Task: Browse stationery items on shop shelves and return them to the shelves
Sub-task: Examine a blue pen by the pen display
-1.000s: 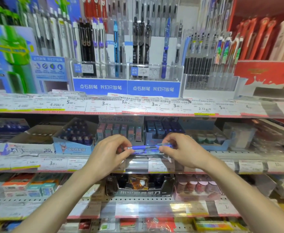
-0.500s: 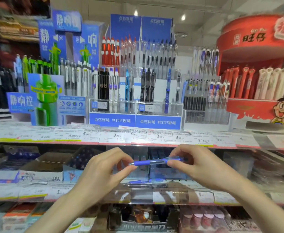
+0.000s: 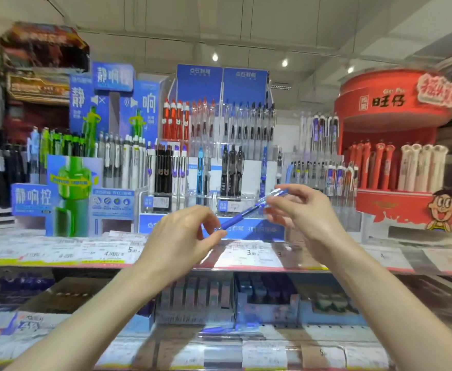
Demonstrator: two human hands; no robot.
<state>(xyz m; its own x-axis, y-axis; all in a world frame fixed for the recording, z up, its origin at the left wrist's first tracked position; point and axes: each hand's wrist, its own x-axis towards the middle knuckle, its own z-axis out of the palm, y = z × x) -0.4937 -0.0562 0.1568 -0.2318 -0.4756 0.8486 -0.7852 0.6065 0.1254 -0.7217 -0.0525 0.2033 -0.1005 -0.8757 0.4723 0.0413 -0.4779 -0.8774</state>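
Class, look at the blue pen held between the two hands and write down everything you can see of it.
The blue pen is slim, with a solid blue rubbery-looking grip section at its lower left end and a clear, plastic-looking barrel with blue parts toward the upper right. It is held in the air, slanting up to the right, in front of the blue pen display. The left hand pinches its lower tip; the right hand pinches its upper end. Blur hides finer detail.
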